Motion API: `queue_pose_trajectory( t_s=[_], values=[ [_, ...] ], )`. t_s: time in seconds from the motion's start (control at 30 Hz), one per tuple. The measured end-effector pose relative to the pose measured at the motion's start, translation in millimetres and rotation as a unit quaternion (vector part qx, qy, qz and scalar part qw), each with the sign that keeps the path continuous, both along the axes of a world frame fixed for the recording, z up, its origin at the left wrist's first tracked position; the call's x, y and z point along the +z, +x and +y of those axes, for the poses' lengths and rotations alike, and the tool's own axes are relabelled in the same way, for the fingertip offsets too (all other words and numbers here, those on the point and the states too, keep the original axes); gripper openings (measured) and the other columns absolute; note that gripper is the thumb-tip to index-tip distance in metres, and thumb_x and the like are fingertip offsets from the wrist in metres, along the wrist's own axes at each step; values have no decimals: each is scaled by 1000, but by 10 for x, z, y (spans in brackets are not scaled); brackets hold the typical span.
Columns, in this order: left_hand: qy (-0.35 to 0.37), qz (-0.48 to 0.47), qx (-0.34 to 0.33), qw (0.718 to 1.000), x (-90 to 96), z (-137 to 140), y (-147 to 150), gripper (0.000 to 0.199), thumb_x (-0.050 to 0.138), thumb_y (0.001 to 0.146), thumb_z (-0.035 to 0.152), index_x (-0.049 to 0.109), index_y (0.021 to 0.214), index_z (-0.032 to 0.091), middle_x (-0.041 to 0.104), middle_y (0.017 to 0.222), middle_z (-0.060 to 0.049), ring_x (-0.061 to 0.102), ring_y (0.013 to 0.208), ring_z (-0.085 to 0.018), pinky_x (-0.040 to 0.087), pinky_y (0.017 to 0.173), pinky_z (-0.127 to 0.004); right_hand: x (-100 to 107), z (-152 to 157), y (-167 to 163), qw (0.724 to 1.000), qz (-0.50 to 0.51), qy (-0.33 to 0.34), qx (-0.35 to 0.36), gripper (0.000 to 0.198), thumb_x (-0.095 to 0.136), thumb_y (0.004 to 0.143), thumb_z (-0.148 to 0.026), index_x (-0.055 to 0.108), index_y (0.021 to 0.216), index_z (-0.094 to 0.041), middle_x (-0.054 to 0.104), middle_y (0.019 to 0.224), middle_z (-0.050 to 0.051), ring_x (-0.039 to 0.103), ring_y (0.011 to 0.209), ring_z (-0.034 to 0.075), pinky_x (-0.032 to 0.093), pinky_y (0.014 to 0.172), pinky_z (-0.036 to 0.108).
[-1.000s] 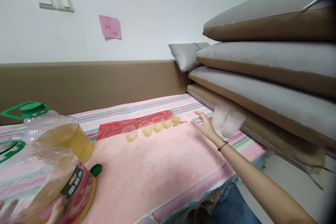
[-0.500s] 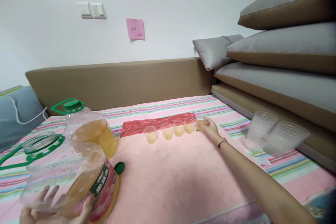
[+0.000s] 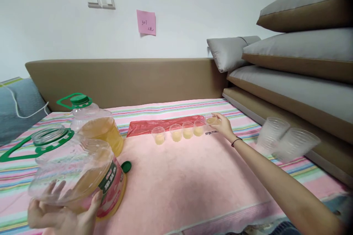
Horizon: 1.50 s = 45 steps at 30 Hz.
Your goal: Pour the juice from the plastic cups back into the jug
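Note:
My right hand (image 3: 223, 126) pinches a clear plastic cup (image 3: 211, 120) with pale yellow drink in it, at the right end of a row of similar cups. The nearest cup in that row (image 3: 198, 128) stands just left of it. My left hand (image 3: 66, 213) lies against the near side of a big clear jug (image 3: 110, 191), thumb and fingers spread. The jug has a green handle, an uncapped mouth and yellow liquid inside. Its green cap (image 3: 126, 166) rests on the pink cloth (image 3: 176, 176) beside it.
A second jug (image 3: 104, 132), capped, stands behind the first. Behind the cups is a red plastic bag (image 3: 149, 126). Two stacks of nested clear cups (image 3: 273, 134) lie at the right, near piled grey cushions (image 3: 298, 44). A brown headboard (image 3: 127, 82) runs along the wall.
My right hand has moved the held cup slightly farther back from the row, uncovering more print on the cloth. My left hand stays by the jug. The view has shifted slightly.

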<state>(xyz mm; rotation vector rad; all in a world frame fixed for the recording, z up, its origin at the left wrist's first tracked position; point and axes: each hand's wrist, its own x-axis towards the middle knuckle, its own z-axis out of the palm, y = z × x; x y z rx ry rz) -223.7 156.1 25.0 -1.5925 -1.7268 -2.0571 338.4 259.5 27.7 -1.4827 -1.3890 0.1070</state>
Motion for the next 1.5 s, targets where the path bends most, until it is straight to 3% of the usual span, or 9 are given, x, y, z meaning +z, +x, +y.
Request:
queue_pose_trajectory(
  t_s=[0.1,0.2,0.4,0.7,1.03,1.2,1.27,1.37,1.5],
  values=[
    [12,68,-17,997,-26,9,-23,128,83,38,38,13,143,19,27,155,-32,43,136,-50,41,97,-81,75,24,-30,999,-53,2,-5,52,72,62,-31,68,112,-20,71,118,10,64,108,32,48,97,48],
    [9,68,-18,998,-17,-11,7,128,82,43,41,9,145,14,24,155,-34,41,138,-49,40,99,-81,136,38,-79,994,-105,1,-13,45,72,64,-29,69,108,-21,71,116,10,63,106,32,46,97,49],
    [-7,42,-4,999,39,-42,60,129,81,39,43,13,142,4,23,151,-42,43,135,-53,37,102,-80,197,52,-158,981,-191,-8,-29,47,69,67,-20,69,114,-21,70,116,10,60,108,32,45,95,47],
    [12,54,-16,998,69,-62,91,123,82,42,41,14,141,10,24,152,-39,44,134,-52,41,96,-81,284,46,-219,949,-314,-4,-29,48,64,72,-11,69,119,-21,69,115,9,54,107,30,43,94,44],
    [28,68,-20,997,47,-66,88,120,84,45,39,15,140,14,23,152,-38,45,134,-51,43,93,-81,415,36,-333,888,-458,26,-15,37,56,86,-9,71,116,-23,66,113,10,47,108,29,35,100,47],
    [15,66,-21,998,45,-73,83,120,85,47,42,14,140,19,22,155,-34,44,136,-48,43,97,-78,519,12,-413,834,-548,53,43,30,48,96,-13,69,113,-25,66,115,8,47,113,27,22,115,52],
    [12,58,-21,998,46,-72,84,120,86,44,41,15,139,21,22,156,-32,44,136,-46,42,100,-76,531,-8,-427,862,-501,41,68,29,47,96,-14,69,112,-26,66,115,7,47,115,26,19,118,51],
    [-2,35,-21,999,59,-73,98,120,86,40,38,16,137,23,23,156,-30,44,137,-44,43,103,-73,471,-39,-399,940,-338,11,41,28,53,89,-15,67,110,-26,66,115,8,48,117,28,20,116,52],
    [-18,16,-25,999,112,-81,139,117,84,40,36,16,134,20,21,155,-33,41,139,-46,42,104,-73,252,-64,-278,981,-185,-2,-54,38,64,70,-23,59,108,-22,65,111,10,51,110,32,36,102,54]
  ],
)
